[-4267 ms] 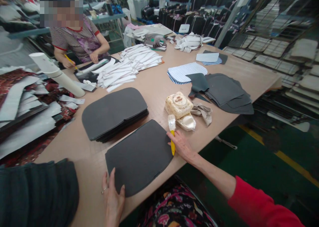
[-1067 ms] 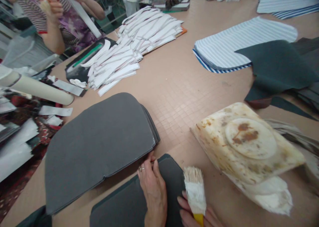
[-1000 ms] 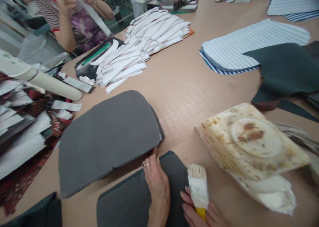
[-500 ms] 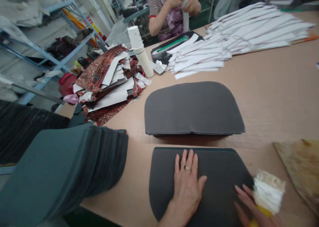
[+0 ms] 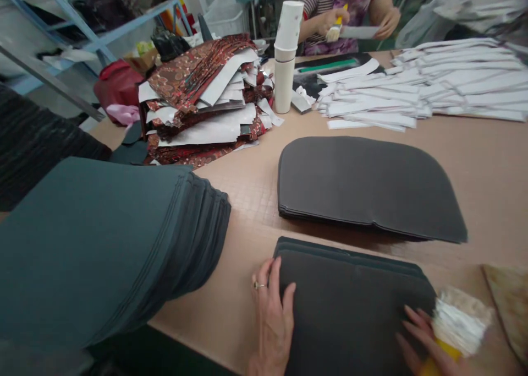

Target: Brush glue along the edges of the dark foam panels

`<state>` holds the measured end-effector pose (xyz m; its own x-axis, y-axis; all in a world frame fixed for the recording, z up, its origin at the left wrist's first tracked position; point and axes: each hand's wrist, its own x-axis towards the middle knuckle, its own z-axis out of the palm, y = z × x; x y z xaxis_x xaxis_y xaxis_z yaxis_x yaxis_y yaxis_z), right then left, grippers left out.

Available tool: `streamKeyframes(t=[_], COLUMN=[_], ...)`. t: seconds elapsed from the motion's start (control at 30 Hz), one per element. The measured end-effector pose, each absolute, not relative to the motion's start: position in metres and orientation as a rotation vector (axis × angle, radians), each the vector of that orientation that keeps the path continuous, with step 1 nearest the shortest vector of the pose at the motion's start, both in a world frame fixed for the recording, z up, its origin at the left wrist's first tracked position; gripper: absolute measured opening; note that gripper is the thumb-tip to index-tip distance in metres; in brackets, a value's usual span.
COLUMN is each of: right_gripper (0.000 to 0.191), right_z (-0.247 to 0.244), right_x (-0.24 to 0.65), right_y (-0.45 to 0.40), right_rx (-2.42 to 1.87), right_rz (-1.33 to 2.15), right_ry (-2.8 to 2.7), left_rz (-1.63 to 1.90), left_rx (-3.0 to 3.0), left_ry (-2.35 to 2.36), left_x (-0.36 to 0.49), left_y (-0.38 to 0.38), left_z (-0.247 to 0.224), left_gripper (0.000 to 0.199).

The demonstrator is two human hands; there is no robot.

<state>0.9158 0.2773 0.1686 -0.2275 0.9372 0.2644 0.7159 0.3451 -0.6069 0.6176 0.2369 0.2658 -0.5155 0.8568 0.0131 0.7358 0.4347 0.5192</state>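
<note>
A dark grey panel (image 5: 355,310) lies in front of me, and dark green edges show along its far side. At its left edge is my left hand (image 5: 273,310), with a ring on one finger. The fingers are stretched along the edge and the thumb is spread over the panel. My right hand (image 5: 429,340) grips a paintbrush (image 5: 462,321) with a yellow handle and white-wrapped bristles. Its fingertips rest on the panel's right side. Just beyond lies a stack of grey rounded panels (image 5: 363,186).
At left rises a stack of dark green pieces (image 5: 94,238). Behind stand patterned cut pieces (image 5: 198,84), stacked paper cups (image 5: 285,62) and white strips (image 5: 371,103). Across the table (image 5: 495,200), a person (image 5: 346,12) holds a brush and a strip. A stained brown sheet (image 5: 507,299) lies at right.
My left hand has moved from the panel's middle to its left edge. More of the green layers shows at the far side. The view has turned left; the brush stays in my right hand.
</note>
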Motion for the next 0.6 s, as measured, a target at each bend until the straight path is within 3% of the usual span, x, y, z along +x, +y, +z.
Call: streamKeyframes(t=[0.27, 0.6], right_gripper=[0.029, 0.026], right_z=[0.167, 0.16], right_x=[0.91, 0.915], right_y=[0.28, 0.279], right_rx=[-1.447, -1.469], right_rz=[0.437, 0.298], right_ry=[-2.076, -2.202], left_rz=[0.768, 0.842], left_rx=[1.051, 1.06], left_ry=[2.252, 2.176], left_x=[0.599, 0.587], left_y=[0.223, 0.228], left_z=[0.262, 0.261], left_gripper=[0.032, 0.025])
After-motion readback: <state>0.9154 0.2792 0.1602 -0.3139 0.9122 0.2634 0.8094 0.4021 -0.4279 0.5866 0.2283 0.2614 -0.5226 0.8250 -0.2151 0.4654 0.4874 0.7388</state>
